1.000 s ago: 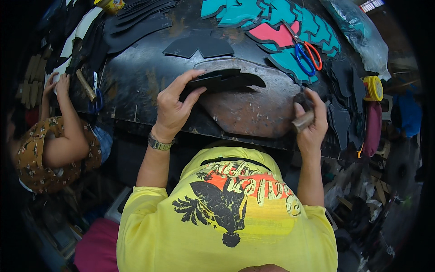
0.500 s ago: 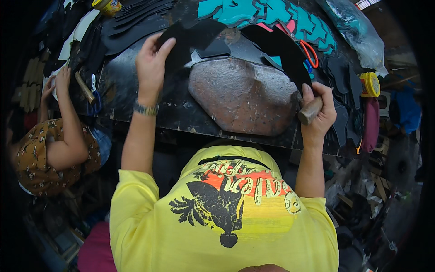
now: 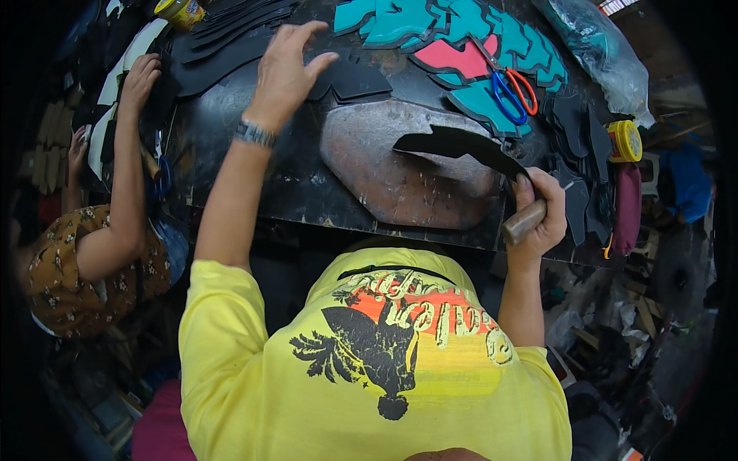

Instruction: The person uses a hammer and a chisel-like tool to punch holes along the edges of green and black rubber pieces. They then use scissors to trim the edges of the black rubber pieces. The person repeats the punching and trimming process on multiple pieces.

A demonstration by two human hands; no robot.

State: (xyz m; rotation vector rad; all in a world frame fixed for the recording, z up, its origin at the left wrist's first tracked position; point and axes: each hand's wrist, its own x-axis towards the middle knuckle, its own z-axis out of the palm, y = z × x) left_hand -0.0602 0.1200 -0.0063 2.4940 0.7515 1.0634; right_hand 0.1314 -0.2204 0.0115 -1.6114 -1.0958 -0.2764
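Note:
My right hand (image 3: 542, 211) is closed around a short tool with a wooden handle (image 3: 525, 223). A thin tip, seemingly the tool's, shows beyond the knuckles. Between that thumb and fingers I also pinch one end of a curved black sheet piece (image 3: 461, 144), which reaches left over the stone slab (image 3: 407, 192). My left hand (image 3: 288, 73) is empty, thumb and fingers apart, above the table at the slab's far left. Beside its fingertips lie flat black cut pieces (image 3: 350, 81).
Teal cut pieces (image 3: 392, 27) and a pink one (image 3: 457, 58) lie at the back, with scissors (image 3: 511, 96) on them. A yellow-lidded jar (image 3: 626, 142) stands right, near a plastic bag (image 3: 600, 58). At left another person's arm (image 3: 127, 184) reaches over the table (image 3: 223, 169).
My left hand has let go of a black piece and moved slightly right and up. My right hand has come lower, bringing its black piece over the slab and uncovering the scissors.

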